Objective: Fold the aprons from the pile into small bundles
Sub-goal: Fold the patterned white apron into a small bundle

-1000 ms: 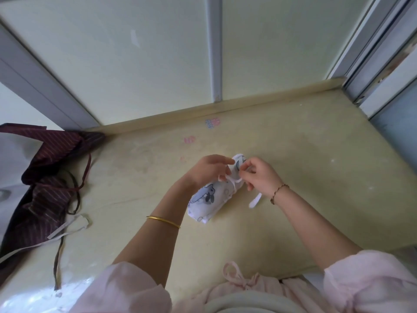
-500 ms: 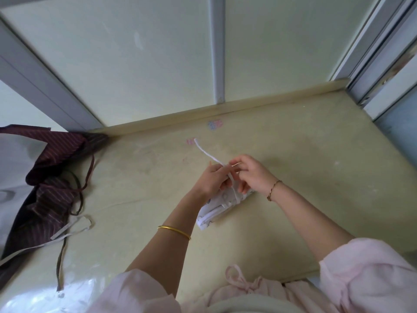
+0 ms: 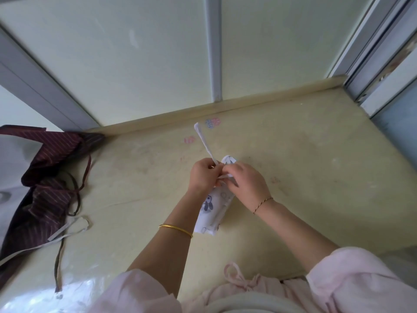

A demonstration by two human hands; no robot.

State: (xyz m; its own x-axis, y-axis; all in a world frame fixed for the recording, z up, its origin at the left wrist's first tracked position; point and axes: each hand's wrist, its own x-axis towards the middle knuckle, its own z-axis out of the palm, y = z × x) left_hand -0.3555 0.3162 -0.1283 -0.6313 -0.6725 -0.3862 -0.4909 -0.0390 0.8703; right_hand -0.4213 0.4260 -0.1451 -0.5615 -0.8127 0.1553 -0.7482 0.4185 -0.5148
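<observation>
A rolled white cartoon-print apron bundle [image 3: 212,211] lies on the pale yellow tabletop [image 3: 304,177]. The left hand [image 3: 203,175] pinches its long white tie [image 3: 204,141] and the right hand [image 3: 246,179] grips the wrap. Pulling the tie evenly taut should secure the knot.

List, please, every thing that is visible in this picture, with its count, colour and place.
apron bundle: 1, white with printed figures, on the table under the hands
tie: 1, white, sticks out from the hands toward the wall
apron pile: 1, dark red striped, table's left edge
loose straps: several, pale and dark, beside the pile
small marks: 2, pink and bluish, near the wall
table: 1, pale yellow
bangle: 1, gold, left wrist
bracelet: 1, thin, right wrist
sleeves: 2, pink
left grip: pinches the tie
right grip: pinches the tie
</observation>
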